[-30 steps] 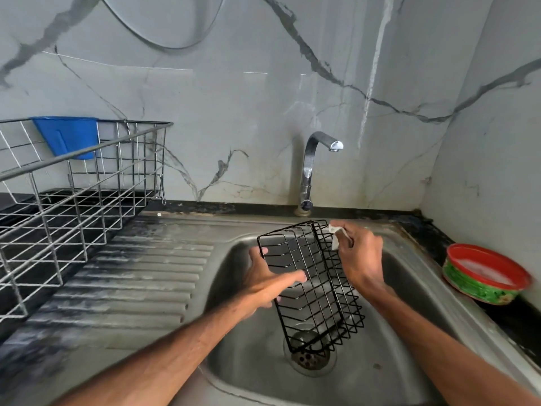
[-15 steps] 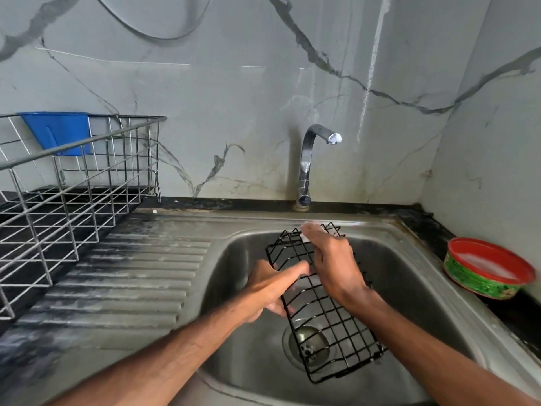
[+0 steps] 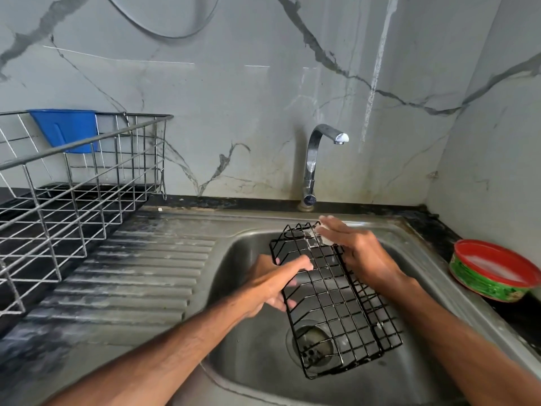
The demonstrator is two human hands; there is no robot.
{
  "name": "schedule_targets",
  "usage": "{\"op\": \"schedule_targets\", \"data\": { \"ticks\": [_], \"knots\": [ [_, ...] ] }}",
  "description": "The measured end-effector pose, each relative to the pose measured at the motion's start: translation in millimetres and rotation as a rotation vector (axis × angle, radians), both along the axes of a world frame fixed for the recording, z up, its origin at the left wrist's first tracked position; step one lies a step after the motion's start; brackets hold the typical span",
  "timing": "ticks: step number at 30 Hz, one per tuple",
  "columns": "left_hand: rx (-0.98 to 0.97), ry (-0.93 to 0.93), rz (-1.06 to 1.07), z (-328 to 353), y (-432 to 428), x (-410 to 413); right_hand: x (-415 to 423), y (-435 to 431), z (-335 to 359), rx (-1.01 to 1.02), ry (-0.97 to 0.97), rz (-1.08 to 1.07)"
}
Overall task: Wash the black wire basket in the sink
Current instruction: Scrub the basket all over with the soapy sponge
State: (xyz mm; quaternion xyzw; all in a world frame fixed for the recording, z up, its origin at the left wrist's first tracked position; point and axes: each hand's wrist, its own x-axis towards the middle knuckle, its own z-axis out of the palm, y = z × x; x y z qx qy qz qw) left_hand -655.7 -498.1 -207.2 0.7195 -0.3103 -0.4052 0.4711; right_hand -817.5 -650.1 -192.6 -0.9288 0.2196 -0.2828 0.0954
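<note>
You have one black wire basket [image 3: 336, 300]. It is inside the sink [image 3: 243, 253], held tilted over the one drain [image 3: 311, 341], with its far end near the back wall of the sink. I cannot tell if its near end touches the sink floor.

Both your hands are on it. The grip of your left hand [image 3: 275, 285] is clamped on the left edge of the basket, thumb over the wires and fingers under them. The grip of your right hand [image 3: 357, 253] is apart: the fingers are almost straight and press one small white piece [image 3: 323, 232] on the far right corner of the basket.

One tap [image 3: 313, 165] stands behind the sink. Left of the sink, past the ribbed drainboard [image 3: 140, 276], one silver wire rack [image 3: 87, 183] stands on the bench, and one blue container [image 3: 66, 128] hangs at its back rim. Right of the sink, one green bowl with a red rim [image 3: 494, 271] holds something white.

Inside the sink there is open room left of the basket and in front of it.
</note>
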Motion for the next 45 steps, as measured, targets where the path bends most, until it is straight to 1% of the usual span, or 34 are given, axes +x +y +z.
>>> {"op": "schedule_targets", "data": {
  "ticks": [7,13,15,18,23,27,29,31,34,36,38,41,42,43,45],
  "knots": [
    [0.023,0.023,0.015,1.2,2.4,-3.1,-14.1,-12.3,0.8,0.047,-0.036,-0.206],
    [0.005,0.014,0.043,4.1,4.4,-7.0,10.7,19.9,7.4,-0.064,-0.002,-0.263],
    [-0.004,-0.012,0.048,4.8,4.3,-8.1,22.7,38.7,9.2,-0.119,-0.023,-0.217],
    [-0.027,-0.057,0.032,3.7,3.3,-7.5,37.8,53.4,4.0,-0.178,-0.073,-0.041],
    [-0.038,-0.085,0.043,5.1,2.5,1.7,37.1,46.9,0.6,-0.102,-0.124,0.219],
    [-0.057,-0.1,0.015,4.4,2.1,9.8,26.9,46.5,1.7,0.007,-0.086,0.307],
    [-0.049,-0.106,-0.001,4.1,1.8,11.6,21.4,39.8,-0.6,0.019,-0.028,0.322],
    [-0.042,-0.078,0.006,4.7,1.5,11.8,16.9,26.6,-2.5,-0.03,0.005,0.271],
    [-0.026,-0.038,0.012,6.9,0.4,4.3,11.5,4.7,-4.1,-0.085,-0.078,0.102],
    [-0.016,-0.035,0.006,6.3,-0.4,1.4,12.5,5.0,-6.4,-0.101,-0.103,0.044],
    [-0.018,-0.045,0.008,6.8,0.2,1.8,19.4,19.8,-8.1,-0.11,-0.093,0.088],
    [-0.017,-0.074,0.025,7.8,0.9,7.2,32.0,38.2,-6.5,-0.091,-0.06,0.261],
    [-0.025,-0.08,0.032,8.5,1.5,7.9,33.2,35.1,-4.7,-0.096,-0.062,0.274],
    [-0.034,-0.088,0.032,9.4,2.2,7.6,31.8,27.5,-4.0,-0.111,-0.074,0.247],
    [-0.032,-0.107,0.007,10.5,3.2,3.2,23.9,9.8,-5.6,-0.089,-0.13,0.12]
  ]
}}
